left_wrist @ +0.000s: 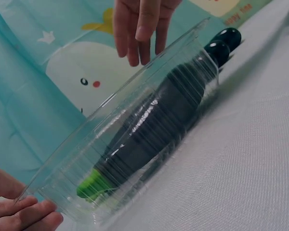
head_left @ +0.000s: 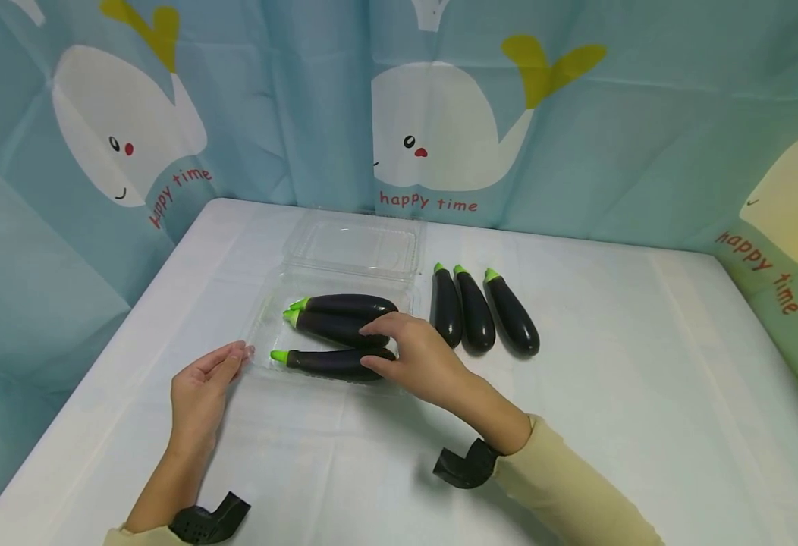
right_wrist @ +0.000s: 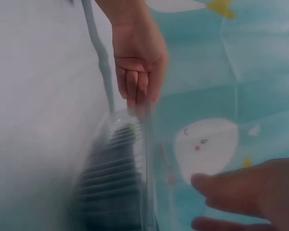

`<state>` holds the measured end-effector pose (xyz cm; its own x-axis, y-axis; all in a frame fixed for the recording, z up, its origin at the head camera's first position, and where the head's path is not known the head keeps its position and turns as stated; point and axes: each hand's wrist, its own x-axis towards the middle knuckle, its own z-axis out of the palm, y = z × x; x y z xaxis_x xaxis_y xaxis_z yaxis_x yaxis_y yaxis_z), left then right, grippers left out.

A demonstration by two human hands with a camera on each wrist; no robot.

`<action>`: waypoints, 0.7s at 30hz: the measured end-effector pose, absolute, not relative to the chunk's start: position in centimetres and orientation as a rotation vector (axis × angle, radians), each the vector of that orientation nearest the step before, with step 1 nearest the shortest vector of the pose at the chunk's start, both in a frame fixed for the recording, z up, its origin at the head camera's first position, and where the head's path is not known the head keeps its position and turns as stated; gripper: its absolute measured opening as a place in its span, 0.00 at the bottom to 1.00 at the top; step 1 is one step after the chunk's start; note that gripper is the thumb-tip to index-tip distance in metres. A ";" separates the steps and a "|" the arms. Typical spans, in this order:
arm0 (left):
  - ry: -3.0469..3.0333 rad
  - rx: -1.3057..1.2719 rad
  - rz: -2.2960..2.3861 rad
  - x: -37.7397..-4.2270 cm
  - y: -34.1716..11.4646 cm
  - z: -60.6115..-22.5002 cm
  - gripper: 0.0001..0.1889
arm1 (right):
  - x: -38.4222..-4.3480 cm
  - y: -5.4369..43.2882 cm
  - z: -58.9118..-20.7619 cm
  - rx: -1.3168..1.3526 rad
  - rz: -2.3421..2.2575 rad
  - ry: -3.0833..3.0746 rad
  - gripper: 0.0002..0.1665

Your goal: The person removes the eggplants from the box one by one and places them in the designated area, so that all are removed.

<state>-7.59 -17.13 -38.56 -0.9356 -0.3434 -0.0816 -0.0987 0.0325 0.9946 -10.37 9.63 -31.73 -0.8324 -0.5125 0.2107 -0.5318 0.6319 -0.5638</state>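
A clear plastic clamshell box (head_left: 262,337) lies with its lid (head_left: 351,243) folded back. In its base are three toy-like eggplants, dark with green stems: a front eggplant (head_left: 324,364), a middle eggplant (head_left: 327,326) and a back eggplant (head_left: 358,303). My left hand (head_left: 201,390) pinches the box's left corner between thumb and fingers. Over the right end of the base hovers my right hand (head_left: 426,360), its thumb and fingers apart. The left wrist view shows those right fingers (left_wrist: 142,29) hanging loosely above the rim, holding nothing.
Right of the box lie three more eggplants: a left one (head_left: 448,311), a middle one (head_left: 475,311) and a right one (head_left: 513,315). A white cloth (head_left: 611,364) covers the table. Behind it hangs a blue curtain (head_left: 324,98) printed with whales.
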 end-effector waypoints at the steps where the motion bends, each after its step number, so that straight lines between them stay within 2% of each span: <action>1: -2.123 0.454 -2.007 -7.6 -17.1 -38.6 0.19 | -10.4 9.6 -31.8 0.916 0.979 -2.815 0.20; 12: -2.110 0.446 -2.025 -7.6 -17.1 -38.6 0.19 | -11.7 9.0 -32.7 1.166 0.650 -2.902 0.20; 21: -2.103 0.404 -2.022 -7.7 -17.2 -39.2 0.21 | -11.9 8.8 -32.7 1.225 0.566 -2.929 0.20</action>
